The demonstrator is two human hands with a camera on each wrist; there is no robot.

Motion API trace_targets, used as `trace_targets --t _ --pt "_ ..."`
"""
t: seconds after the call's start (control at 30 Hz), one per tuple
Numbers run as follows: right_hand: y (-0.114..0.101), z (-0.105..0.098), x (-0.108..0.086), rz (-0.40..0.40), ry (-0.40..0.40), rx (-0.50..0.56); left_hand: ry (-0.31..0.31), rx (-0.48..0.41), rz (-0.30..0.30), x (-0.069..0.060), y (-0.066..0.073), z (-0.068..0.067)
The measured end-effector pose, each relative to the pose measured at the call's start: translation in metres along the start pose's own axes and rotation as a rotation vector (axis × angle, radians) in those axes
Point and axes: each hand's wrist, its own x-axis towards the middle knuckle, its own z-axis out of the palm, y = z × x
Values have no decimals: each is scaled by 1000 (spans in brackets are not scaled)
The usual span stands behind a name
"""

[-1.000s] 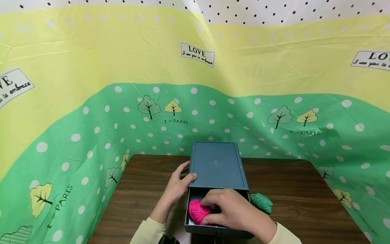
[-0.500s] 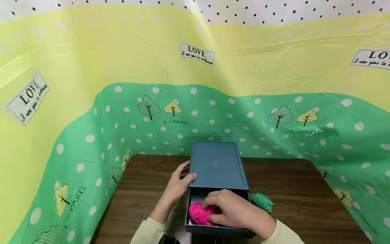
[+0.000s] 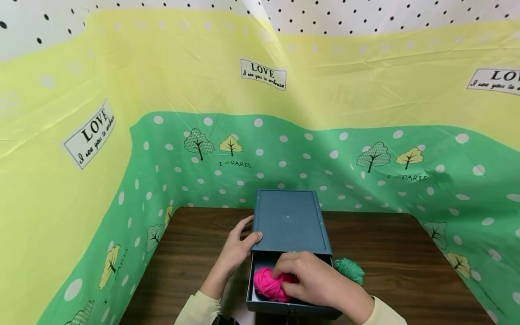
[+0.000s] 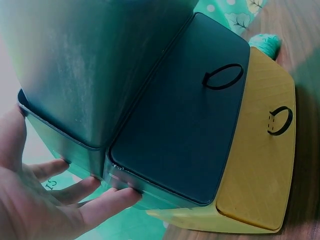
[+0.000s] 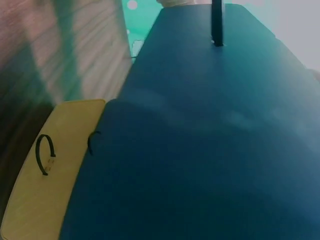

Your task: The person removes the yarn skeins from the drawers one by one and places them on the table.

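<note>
A pink yarn ball lies in the pulled-out top drawer of a blue cabinet. My right hand reaches into that drawer, its thumb and curled fingers gripping the ball's right side; the drawer front hides this in the right wrist view. With the thumb on the cabinet's top edge, my left hand rests against its left side. In the left wrist view the left hand has its fingers spread and fairly straight along the side, fingertips touching it.
Green yarn lies on the wooden table right of the cabinet. Below the open drawer are a closed blue drawer and a yellow one, each with a black loop. A patterned curtain surrounds the table.
The pink ball has shifted a little to the right in the drawer, and my right hand has moved slightly right. My left hand has stayed put. The left curtain has swung inward.
</note>
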Motion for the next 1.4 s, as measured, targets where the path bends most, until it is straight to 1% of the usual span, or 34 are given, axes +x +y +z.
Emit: trace_targets --t 0.2,0.3,0.53,0.63,0.83,1.0,1.17,1.4 --pt "-5 -9 -5 -41 64 -14 8 -2 4 -1 -1 0" --pt "-6 -14 -6 -50 95 -27 7 -2 6 -2 -2 0" --pt "-9 -31 -13 3 147 -80 12 1 5 -3 -3 1" --pt "-9 -40 -17 7 176 -118 8 -7 1 -3 -4 1" --pt "-3 -58 -28 25 240 -166 0 -18 1 -4 -3 2" --pt "7 -71 -38 43 319 -221 2 -25 1 -3 -2 3" --pt "20 -82 -52 85 382 -294 -1 -15 3 -2 -1 3" --pt "36 -99 -73 193 418 -378 -6 -4 11 -2 -1 3"
